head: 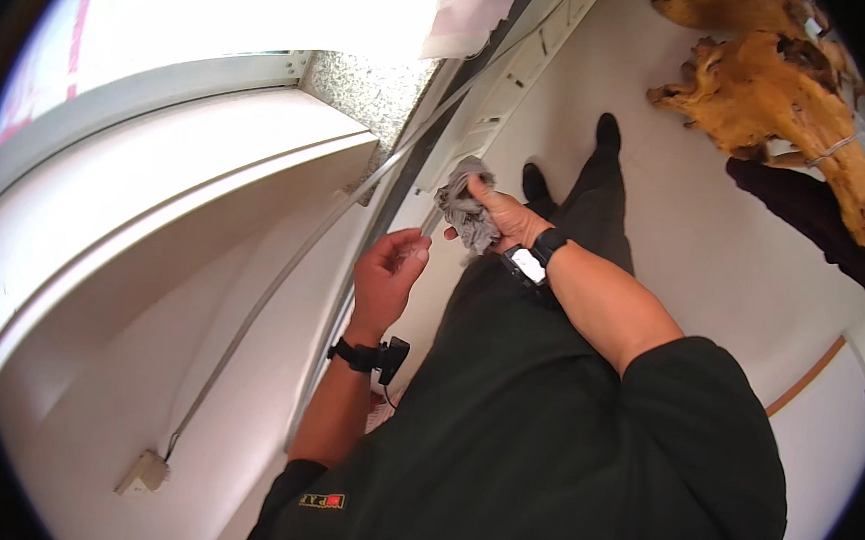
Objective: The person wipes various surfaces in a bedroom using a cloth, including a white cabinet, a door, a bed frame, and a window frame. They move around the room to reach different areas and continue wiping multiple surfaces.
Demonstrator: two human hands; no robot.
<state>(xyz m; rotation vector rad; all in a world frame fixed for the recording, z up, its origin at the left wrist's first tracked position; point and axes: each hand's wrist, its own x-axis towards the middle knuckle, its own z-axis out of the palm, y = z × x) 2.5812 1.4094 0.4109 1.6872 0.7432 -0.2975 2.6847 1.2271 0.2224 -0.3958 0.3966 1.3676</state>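
Note:
A crumpled grey cloth (467, 214) is bunched in my right hand (515, 221), with the thumb pressed over it. Just left of the cloth, my left hand (388, 276) is raised with its fingers curled in and the thumb near the fingertips. Whether something small lies in those curled fingers is unclear. Both hands are in front of my body, beside a white wall-side unit with slots (480, 126). Each wrist bears a black strap with a device on it.
A bright window with a white sill (186, 140) is on the left. A grey cable (282, 274) runs down the wall to a socket plug (145, 473). Carved driftwood-like wood (775, 98) stands on the pale floor at right, beside a dark cloth (805, 217).

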